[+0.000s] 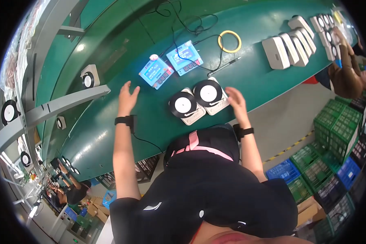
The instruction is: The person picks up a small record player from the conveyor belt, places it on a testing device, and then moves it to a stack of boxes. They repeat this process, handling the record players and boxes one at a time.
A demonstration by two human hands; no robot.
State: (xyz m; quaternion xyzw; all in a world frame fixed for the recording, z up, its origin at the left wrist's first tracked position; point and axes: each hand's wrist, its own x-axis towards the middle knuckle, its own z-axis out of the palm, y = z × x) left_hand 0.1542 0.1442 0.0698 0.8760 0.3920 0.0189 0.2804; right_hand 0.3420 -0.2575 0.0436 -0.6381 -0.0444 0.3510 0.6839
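Note:
Two small white turntable-shaped devices stand side by side on the green table (pixel 150 126) in front of me. The left turntable (pixel 184 105) and the right turntable (pixel 208 92) each carry a black disc with a white centre. My right hand (pixel 237 102) is beside the right turntable, fingers apart and slightly curled, holding nothing; whether a fingertip touches its edge I cannot tell. Out to the left, my left hand (pixel 128 99) hovers over the table with spread fingers and nothing in it. Nearest to it is a blue box with a lit screen (pixel 156 74).
Another blue screen box (pixel 184 59) sits behind, with black cables, a pen (pixel 223 67) and a yellow ring (pixel 239 42). Several white devices (pixel 275 53) stand in a row at the right. A grey metal arm (pixel 65 106) crosses the left. Green crates (pixel 339 124) and a co-worker (pixel 347 69) are at right.

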